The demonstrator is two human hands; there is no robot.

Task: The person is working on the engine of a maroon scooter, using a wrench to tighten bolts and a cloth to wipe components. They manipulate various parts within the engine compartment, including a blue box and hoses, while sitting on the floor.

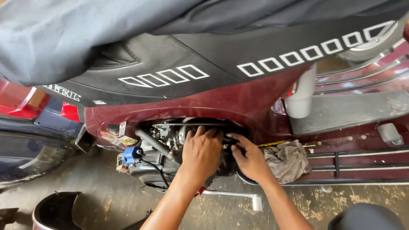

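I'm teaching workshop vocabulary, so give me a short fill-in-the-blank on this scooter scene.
1. Both hands reach into the open engine bay of a ____ scooter.
2. A crumpled ____ lies on the footboard beside the right hand.
3. Left of the left hand sits a small ____ cap.

Missing words: maroon; rag; blue

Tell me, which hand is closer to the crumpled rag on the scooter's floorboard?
Right. The right hand reaches into the engine opening directly beside the rag, almost touching it. The left hand is farther along, over the engine.
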